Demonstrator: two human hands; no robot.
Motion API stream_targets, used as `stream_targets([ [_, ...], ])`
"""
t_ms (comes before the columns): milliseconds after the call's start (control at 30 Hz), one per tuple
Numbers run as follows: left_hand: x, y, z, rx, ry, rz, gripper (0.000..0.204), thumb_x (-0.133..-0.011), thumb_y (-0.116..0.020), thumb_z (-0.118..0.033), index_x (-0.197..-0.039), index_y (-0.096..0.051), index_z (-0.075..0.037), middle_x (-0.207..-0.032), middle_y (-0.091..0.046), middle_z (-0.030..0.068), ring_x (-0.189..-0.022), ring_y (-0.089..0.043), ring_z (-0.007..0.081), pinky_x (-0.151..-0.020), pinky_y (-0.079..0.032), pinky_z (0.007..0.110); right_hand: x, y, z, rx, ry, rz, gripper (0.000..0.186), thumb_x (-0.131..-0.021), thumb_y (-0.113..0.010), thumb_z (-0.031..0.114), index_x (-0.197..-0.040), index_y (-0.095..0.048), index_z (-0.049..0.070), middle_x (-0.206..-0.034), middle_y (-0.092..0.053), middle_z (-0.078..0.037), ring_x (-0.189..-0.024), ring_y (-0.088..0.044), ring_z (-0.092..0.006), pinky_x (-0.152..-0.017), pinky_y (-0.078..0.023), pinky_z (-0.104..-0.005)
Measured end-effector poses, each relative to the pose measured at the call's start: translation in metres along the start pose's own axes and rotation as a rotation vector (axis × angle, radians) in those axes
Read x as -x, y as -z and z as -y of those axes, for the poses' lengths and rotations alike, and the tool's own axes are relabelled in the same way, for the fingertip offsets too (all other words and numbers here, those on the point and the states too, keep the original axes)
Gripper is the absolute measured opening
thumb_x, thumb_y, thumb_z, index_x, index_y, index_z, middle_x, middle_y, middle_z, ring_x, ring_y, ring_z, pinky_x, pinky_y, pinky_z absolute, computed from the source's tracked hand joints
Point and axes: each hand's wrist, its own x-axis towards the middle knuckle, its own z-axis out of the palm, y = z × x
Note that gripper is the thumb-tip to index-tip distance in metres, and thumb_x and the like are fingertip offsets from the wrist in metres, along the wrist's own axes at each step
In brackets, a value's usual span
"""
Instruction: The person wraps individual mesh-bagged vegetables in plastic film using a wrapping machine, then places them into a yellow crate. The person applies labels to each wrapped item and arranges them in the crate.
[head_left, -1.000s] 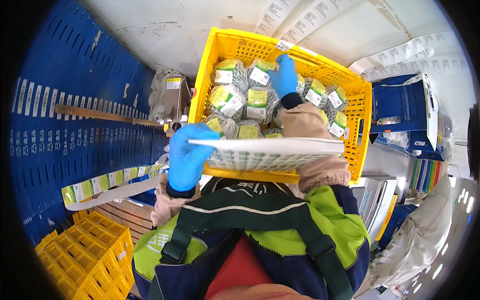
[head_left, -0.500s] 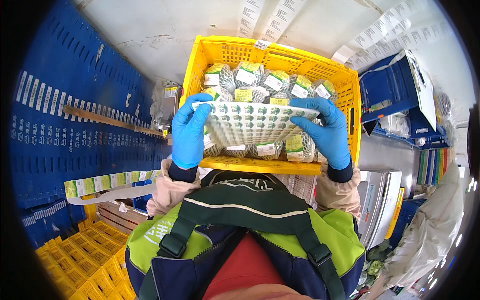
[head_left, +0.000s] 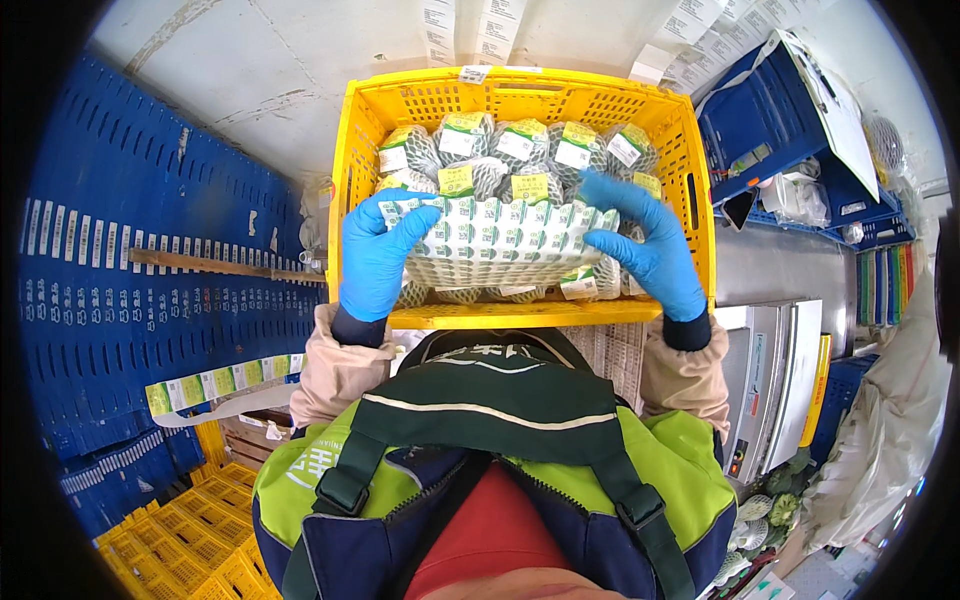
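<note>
A white sheet of round green-and-white stickers (head_left: 505, 240) spans the space between my two gloved hands, above the packed crate. My left hand (head_left: 378, 252), in a blue glove, pinches the sheet's left edge between thumb and fingers. At the other end, my right hand (head_left: 655, 250) has its thumb over the sheet's right edge; the index finger, blurred by motion, is raised at the top corner. Below and behind the sheet lie several netted packs (head_left: 520, 145) with yellow-green and white labels, in a yellow plastic crate (head_left: 705, 215). The sheet hides some of the packs.
Blue perforated panels (head_left: 90, 320) with rows of labels line the left, with a label strip (head_left: 225, 385) hanging there. Yellow crates (head_left: 190, 540) stand lower left. To the right are a blue bin (head_left: 765, 150), a clipboard (head_left: 830, 110) and a grey-white machine (head_left: 765, 390).
The view has shifted, so the crate sits further left. The sheet is tilted more, and my right index finger has lifted along its top corner.
</note>
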Motion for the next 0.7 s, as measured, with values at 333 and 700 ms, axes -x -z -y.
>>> stream_targets([
  [333, -0.011, -0.004, 0.007, -0.136, 0.051, 0.156, 0.012, -0.080, -0.067, -0.001, -0.091, -0.067, -0.002, -0.084, -0.067, 0.0031, -0.072, -0.058, 0.0066, -0.066, -0.046, 0.021, -0.005, -0.009, 0.017, 0.602, 0.211, 0.135, 0.042, -0.078, -0.059, -0.001, -0.114, -0.062, 0.020, -0.103, -0.058, -0.009, -0.084, -0.058, -0.0277, -0.072, -0.049, -0.0330],
  [700, -0.039, 0.027, 0.068, 0.153, 0.655, 0.182, 0.019, -0.081, -0.068, -0.008, -0.098, -0.064, -0.003, -0.087, -0.065, 0.0012, -0.078, -0.060, 0.0093, -0.073, -0.047, 0.024, 0.025, -0.023, 0.002, 0.874, 0.476, 0.148, 0.047, -0.068, -0.061, -0.001, -0.114, -0.060, 0.011, -0.105, -0.061, -0.005, -0.090, -0.060, -0.0228, -0.074, -0.050, -0.0317],
])
